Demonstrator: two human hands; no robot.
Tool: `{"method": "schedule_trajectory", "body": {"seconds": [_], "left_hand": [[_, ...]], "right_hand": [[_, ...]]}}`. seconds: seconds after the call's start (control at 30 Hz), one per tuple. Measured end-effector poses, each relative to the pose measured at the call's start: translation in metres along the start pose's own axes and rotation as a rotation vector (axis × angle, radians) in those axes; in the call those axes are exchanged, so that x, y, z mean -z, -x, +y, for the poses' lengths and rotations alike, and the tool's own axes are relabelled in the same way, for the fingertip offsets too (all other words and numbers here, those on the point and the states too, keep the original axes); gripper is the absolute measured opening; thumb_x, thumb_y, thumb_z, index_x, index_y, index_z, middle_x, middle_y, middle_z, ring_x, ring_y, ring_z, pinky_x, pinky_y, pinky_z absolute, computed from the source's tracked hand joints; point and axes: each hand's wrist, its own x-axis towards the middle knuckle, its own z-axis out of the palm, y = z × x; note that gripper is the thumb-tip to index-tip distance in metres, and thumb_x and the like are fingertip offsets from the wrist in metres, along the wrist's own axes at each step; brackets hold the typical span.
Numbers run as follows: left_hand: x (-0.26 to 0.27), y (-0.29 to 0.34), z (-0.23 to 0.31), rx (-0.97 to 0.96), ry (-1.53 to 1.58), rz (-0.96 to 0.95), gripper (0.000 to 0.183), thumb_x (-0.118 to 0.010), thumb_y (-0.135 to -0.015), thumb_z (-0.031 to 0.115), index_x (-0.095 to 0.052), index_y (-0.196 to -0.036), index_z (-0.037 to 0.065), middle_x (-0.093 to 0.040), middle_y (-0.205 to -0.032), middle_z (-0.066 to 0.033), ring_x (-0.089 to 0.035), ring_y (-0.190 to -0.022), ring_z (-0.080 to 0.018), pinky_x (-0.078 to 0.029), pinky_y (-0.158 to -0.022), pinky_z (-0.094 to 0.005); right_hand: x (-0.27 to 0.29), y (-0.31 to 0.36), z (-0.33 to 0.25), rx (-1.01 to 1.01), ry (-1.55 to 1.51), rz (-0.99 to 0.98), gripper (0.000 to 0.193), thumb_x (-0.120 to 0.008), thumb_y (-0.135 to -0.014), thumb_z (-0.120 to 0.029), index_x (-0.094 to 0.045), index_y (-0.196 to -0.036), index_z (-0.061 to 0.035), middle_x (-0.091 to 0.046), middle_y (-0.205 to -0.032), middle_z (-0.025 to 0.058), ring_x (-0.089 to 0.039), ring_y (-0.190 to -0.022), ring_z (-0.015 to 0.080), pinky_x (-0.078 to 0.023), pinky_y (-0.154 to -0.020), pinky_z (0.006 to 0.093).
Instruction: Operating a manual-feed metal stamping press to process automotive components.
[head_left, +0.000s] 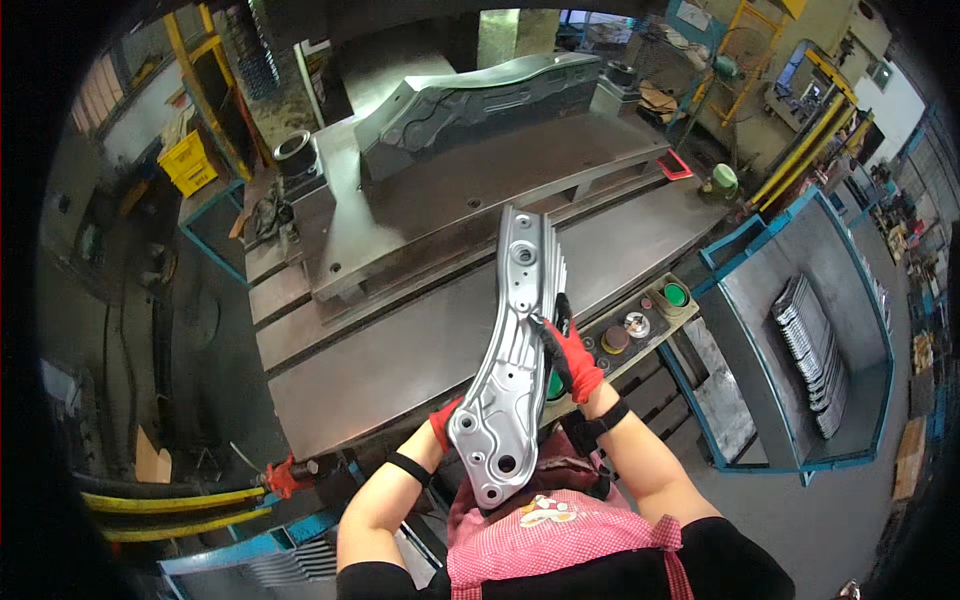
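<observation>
A long silver stamped metal panel [512,345] with round holes and pressed ridges slants upward in front of my body. Layered edges along its right side suggest several nested panels, but I cannot tell for certain. My right hand [572,362], in a red and black glove, grips its right edge near the middle. At the lower left edge is my left hand [443,424], red-gloved, with its fingers mostly hidden behind the metal. The panel's upper end overlaps the front of a large steel press die [460,215].
A blue-framed bin [870,400] on the right holds a stack of similar panels [808,355]. Beside my right hand, a control panel [640,335] carries round green and dark buttons. Yellow rails [180,500] and another blue-edged bin [250,565] stand at lower left.
</observation>
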Motion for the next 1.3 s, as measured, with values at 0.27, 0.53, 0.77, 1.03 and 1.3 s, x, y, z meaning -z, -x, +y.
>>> {"method": "schedule_trajectory", "body": {"seconds": [0.27,0.53,0.77,1.03,1.3], "left_hand": [[-0.008,-0.063,0.024,-0.008,-0.012,-0.021,0.040,-0.050,-0.091,0.027,-0.049,-0.125,0.006,-0.055,-0.120,-0.0040,-0.054,-0.105,-0.0148,-0.044,-0.092,-0.0324],[0.005,-0.064,0.008,-0.128,0.094,0.099,0.038,-0.053,-0.089,0.023,-0.053,-0.122,0.005,-0.057,-0.118,-0.0031,-0.053,-0.104,-0.0134,-0.043,-0.092,-0.0317],[0.009,-0.065,-0.003,-0.444,0.026,0.203,0.036,-0.056,-0.087,0.020,-0.056,-0.119,0.005,-0.058,-0.116,-0.0024,-0.053,-0.103,-0.0122,-0.041,-0.093,-0.0310],[0.011,-0.028,-0.172,-0.892,-0.951,0.902,0.065,-0.059,-0.083,0.024,-0.030,-0.138,0.007,-0.025,-0.145,-0.0152,-0.027,-0.132,-0.0298,-0.023,-0.109,-0.0411],[-0.105,0.066,-0.175,-0.978,0.371,1.044,0.051,-0.063,-0.081,0.030,-0.049,-0.124,0.005,-0.055,-0.116,-0.0061,-0.049,-0.107,-0.0149,-0.039,-0.093,-0.0316]], "right_hand": [[0.014,-0.010,0.021,0.045,0.162,0.007,0.093,-0.067,-0.077,-0.041,-0.014,-0.141,0.0010,-0.027,-0.141,0.0200,-0.027,-0.131,0.0276,-0.025,-0.107,0.0321],[-0.006,0.032,0.001,-0.254,-0.111,-0.098,0.084,-0.068,-0.080,-0.021,-0.014,-0.142,-0.0030,-0.033,-0.137,0.0174,-0.035,-0.125,0.0258,-0.033,-0.101,0.0350],[0.039,0.023,0.065,0.313,0.403,-0.444,0.040,-0.043,-0.093,-0.023,-0.047,-0.124,0.0011,-0.051,-0.121,0.0167,-0.048,-0.112,0.0276,-0.038,-0.095,0.0369],[0.026,0.036,0.038,0.795,0.514,-0.915,0.052,-0.050,-0.087,-0.025,-0.040,-0.131,0.0024,-0.042,-0.132,0.0217,-0.037,-0.124,0.0371,-0.023,-0.106,0.0457],[-0.048,0.114,-0.008,-0.076,0.560,-1.448,0.093,-0.061,-0.083,-0.015,0.010,-0.141,0.0016,0.001,-0.149,0.0206,-0.002,-0.138,0.0263,-0.009,-0.111,0.0344]]}}
